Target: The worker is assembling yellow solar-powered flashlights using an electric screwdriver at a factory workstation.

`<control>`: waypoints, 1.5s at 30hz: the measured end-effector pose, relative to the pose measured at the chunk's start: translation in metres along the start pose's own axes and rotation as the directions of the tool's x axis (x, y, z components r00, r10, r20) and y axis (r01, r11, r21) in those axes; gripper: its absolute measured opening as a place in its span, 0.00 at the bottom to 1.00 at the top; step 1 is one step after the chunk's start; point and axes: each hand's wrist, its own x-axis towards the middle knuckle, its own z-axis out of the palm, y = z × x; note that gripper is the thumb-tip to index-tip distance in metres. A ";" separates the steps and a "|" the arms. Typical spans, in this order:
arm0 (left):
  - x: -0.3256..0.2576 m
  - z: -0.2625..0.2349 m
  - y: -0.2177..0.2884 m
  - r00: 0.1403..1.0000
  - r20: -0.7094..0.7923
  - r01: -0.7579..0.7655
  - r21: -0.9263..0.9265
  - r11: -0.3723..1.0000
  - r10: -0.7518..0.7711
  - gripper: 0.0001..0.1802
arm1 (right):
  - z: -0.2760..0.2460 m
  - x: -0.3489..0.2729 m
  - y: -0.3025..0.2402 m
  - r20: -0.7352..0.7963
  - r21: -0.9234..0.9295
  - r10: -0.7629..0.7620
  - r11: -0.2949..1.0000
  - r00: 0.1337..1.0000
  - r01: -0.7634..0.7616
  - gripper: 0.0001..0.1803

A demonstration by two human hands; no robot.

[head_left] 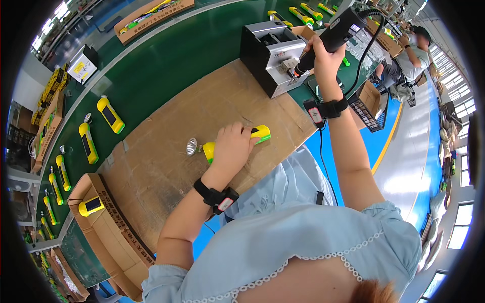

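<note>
My left hand is closed over a yellow and green flashlight body lying on a brown cardboard sheet. Beside its left end rests a silver reflector head, off the body. My right hand grips a black electric screwdriver with a cable running from its top. The tool's tip reaches the front of a grey and black screw feeder box. Whether a screw sits on the tip is too small to tell.
More yellow flashlights lie along the green bench at left and at the far side. An open cardboard box at left holds one flashlight. A black crate stands at right, and another person sits farther back.
</note>
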 end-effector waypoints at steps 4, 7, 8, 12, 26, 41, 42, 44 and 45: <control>-0.001 -0.003 0.003 0.997 -0.071 -0.032 -0.032 0.999 0.029 0.19 | -0.005 0.004 -0.013 0.088 -0.034 0.146 0.989 0.985 -0.144 0.23; -0.006 -0.005 0.011 0.999 -0.011 0.046 -0.074 0.996 -0.047 0.21 | -0.004 -0.016 -0.027 0.160 0.087 0.302 0.944 0.940 -0.318 0.23; -0.008 -0.004 0.016 0.994 0.032 0.107 -0.098 0.989 -0.105 0.23 | -0.003 -0.028 -0.037 0.165 0.106 0.315 0.937 0.935 -0.334 0.24; -0.014 -0.008 0.031 0.995 0.034 0.098 -0.142 0.985 -0.094 0.26 | 0.005 -0.076 -0.076 0.191 0.216 0.285 0.921 0.939 -0.323 0.30; -0.021 0.003 0.036 0.992 -0.105 0.061 -0.121 0.991 -0.074 0.23 | 0.026 -0.119 -0.090 0.284 0.259 0.363 0.862 0.888 -0.435 0.07; -0.018 0.007 0.027 0.992 -0.039 0.112 -0.150 0.982 -0.120 0.24 | 0.031 -0.137 -0.065 0.409 0.154 0.434 0.834 0.803 -0.530 0.25; -0.017 0.014 0.027 0.994 -0.070 0.069 -0.134 0.989 -0.079 0.24 | 0.024 -0.139 -0.060 0.429 0.103 0.383 0.879 0.818 -0.466 0.24; -0.021 0.024 0.031 0.992 -0.053 0.100 -0.207 0.973 -0.114 0.25 | 0.012 -0.146 -0.048 0.413 0.136 0.357 0.886 0.838 -0.444 0.23; -0.020 0.014 0.034 0.994 -0.069 0.063 -0.257 0.965 -0.083 0.26 | 0.001 -0.148 -0.040 0.393 0.185 0.366 0.867 0.844 -0.462 0.23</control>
